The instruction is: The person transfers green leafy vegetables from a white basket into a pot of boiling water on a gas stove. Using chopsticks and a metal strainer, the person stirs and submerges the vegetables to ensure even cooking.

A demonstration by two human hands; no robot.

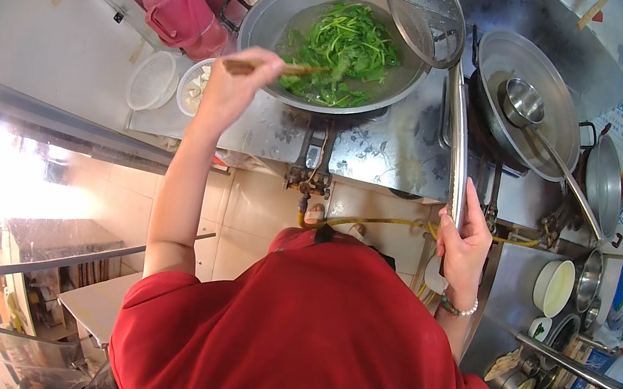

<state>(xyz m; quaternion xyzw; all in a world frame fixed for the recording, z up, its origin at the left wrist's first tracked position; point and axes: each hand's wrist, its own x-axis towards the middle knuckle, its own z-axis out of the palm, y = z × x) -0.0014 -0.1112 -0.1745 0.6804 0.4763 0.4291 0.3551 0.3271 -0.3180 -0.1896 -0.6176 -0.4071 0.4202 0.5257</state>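
Note:
Leafy green vegetables (349,43) lie heaped in cloudy liquid in a wide grey metal wok (266,15). My left hand (243,85) is over the wok's near left rim. It grips wooden chopsticks (300,70), slightly blurred, whose tips reach into the greens. My right hand (465,235) is closed around the long metal handle (460,138) of a round mesh strainer (426,12). The strainer's head hangs over the wok's right side with no greens visible in it. The handle slants down towards me, outside the wok.
A second wok (493,46) stands to the right, with a metal ladle (524,102) resting in it. A pink thermos flask (179,6) and white plastic baskets (153,80) stand left. A yellow hose (380,221) runs below the stove. Bowls (553,288) occupy the right-hand counter.

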